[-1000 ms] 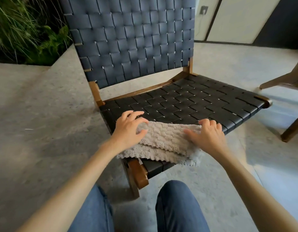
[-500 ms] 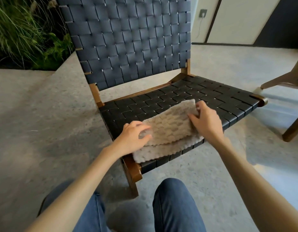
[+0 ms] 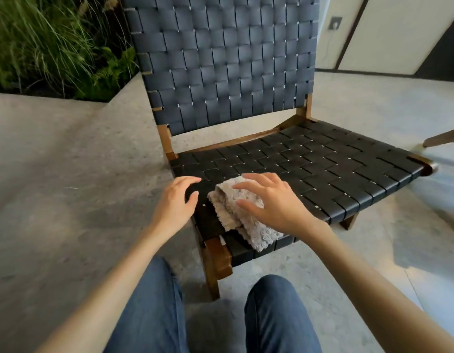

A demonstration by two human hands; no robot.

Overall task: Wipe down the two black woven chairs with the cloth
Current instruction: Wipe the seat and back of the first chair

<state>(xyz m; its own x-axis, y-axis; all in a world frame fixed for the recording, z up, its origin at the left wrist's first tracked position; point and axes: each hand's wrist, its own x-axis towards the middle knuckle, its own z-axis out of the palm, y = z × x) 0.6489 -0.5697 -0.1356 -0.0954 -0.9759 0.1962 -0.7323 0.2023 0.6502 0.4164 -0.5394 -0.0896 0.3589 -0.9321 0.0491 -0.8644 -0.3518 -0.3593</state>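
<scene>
**A:** Closest in are your two knees [image 3: 276, 314] in blue jeans, with both bare forearms stretched out over them.

**B:** And the hands?

**A:** Your left hand [image 3: 175, 203] is loose, fingers gently curved and gripping nothing, at the front left corner of the chair seat [image 3: 322, 171]. I can't tell whether its fingertips touch the straps. Your right hand [image 3: 274, 205] lies fingers spread on top of the cloth [image 3: 231, 215], pressing it down rather than clutching it.

**B:** So where is the cloth?

**A:** On the front left part of the seat, just beside your left hand, with its near end drooping over the front edge.

**B:** How does it look?

**A:** Pale beige and knobbly, bunched into soft folds. Under it, broad black straps are woven over and under in a brown wooden frame [image 3: 217, 256]. The backrest [image 3: 228, 59] rises behind in the same weave and looks greyer in the light.

**B:** Further out?

**A:** There's speckled grey floor [image 3: 67, 174] all round. At far left is a planting bed [image 3: 42, 87] with long grass [image 3: 42, 42] and ferns [image 3: 111, 70] growing in it. A wooden leg [image 3: 442, 137] pokes in at the right edge, and a wall socket [image 3: 336, 22] sits far back.
</scene>
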